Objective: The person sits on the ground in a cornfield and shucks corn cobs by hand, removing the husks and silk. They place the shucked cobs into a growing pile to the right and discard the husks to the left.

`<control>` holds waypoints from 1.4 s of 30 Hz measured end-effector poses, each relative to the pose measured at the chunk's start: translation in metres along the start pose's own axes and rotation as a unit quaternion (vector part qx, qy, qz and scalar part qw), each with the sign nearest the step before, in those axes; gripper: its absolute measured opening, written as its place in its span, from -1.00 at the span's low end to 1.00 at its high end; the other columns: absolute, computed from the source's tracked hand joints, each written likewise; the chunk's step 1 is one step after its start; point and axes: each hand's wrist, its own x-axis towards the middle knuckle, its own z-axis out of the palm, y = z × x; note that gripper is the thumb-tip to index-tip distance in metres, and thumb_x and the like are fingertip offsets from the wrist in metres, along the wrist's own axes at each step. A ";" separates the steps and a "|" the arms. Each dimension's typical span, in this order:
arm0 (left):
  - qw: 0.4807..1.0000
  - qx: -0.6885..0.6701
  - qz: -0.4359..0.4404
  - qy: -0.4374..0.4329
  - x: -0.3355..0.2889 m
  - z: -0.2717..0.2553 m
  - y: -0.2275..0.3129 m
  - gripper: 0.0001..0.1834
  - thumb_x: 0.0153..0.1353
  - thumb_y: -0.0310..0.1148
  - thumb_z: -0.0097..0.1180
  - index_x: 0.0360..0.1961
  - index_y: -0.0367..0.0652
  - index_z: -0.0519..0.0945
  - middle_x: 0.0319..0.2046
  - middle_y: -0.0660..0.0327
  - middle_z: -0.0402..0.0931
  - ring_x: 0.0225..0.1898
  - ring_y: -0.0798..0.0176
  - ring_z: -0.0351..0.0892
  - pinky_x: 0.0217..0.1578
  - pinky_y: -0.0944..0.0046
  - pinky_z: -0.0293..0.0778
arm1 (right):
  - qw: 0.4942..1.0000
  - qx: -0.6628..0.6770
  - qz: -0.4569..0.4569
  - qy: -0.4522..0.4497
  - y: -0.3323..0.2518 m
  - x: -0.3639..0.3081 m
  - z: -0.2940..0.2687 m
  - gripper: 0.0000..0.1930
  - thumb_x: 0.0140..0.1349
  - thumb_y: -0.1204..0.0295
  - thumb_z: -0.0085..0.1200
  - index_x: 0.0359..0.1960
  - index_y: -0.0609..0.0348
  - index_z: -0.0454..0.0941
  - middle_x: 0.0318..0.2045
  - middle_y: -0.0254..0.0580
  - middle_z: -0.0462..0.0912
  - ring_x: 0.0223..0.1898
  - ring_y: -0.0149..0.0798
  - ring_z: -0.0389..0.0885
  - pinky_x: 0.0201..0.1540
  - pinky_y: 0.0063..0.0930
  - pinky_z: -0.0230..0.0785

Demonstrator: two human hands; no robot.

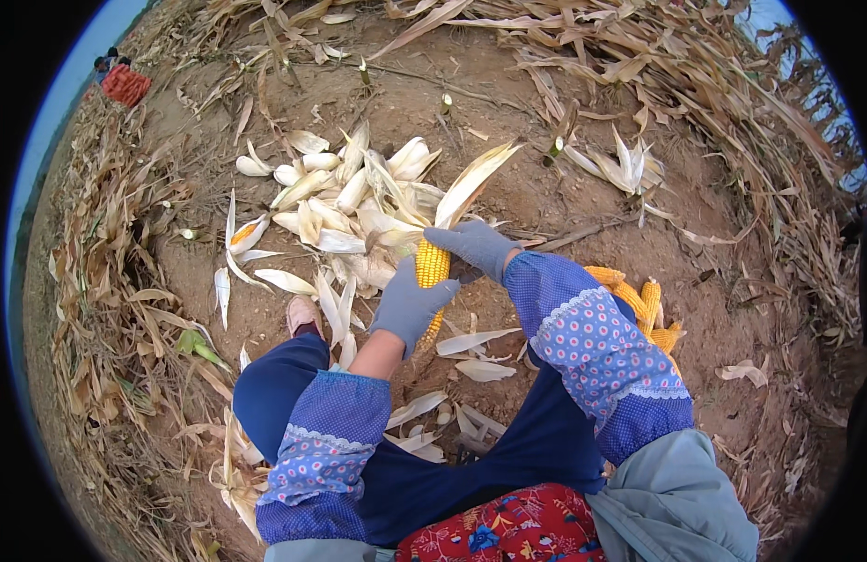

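Head view: a yellow corn cob (433,267) is held at the centre of the frame, gripped at its lower part by the gloved left hand (410,307) and closed on at its upper part by the gloved right hand (476,246). A pale husk leaf (473,180) is seen rising from the cob. A pile of husks (345,201) lies above left; husked cobs (644,304) lie at centre right.
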 end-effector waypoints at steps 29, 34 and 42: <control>0.941 0.304 -0.039 -0.142 -0.009 0.004 0.012 -0.28 -0.12 -0.09 0.12 0.08 -0.17 0.23 -0.23 -0.08 0.52 -0.17 -0.11 0.53 -0.15 0.05 0.41 | 0.922 -0.341 -0.116 0.140 0.040 0.026 0.014 -0.46 -0.01 0.05 0.03 -0.28 0.42 0.52 -0.36 0.18 0.59 -0.30 0.02 0.59 -0.20 -0.24 0.41; 0.933 0.308 -0.035 -0.184 -0.018 0.005 0.028 -0.21 -0.15 -0.02 0.16 0.10 -0.19 0.27 -0.20 -0.13 0.50 -0.15 -0.13 0.50 -0.14 0.08 0.40 | 0.930 -0.351 -0.045 0.097 0.044 0.033 0.013 -0.42 -0.02 0.00 0.00 -0.23 0.37 0.53 -0.30 0.15 0.59 -0.22 0.04 0.57 -0.14 -0.24 0.38; 0.982 0.088 0.141 0.088 -0.009 -0.030 0.021 -0.26 -0.10 -0.05 0.24 0.07 -0.22 0.32 -0.28 -0.02 0.53 -0.32 0.04 0.59 -0.32 0.18 0.50 | 0.948 -0.286 0.037 0.132 0.063 0.044 -0.024 -0.40 -0.05 0.05 0.10 -0.13 0.37 0.50 -0.27 0.17 0.59 -0.19 0.00 0.58 -0.14 -0.30 0.39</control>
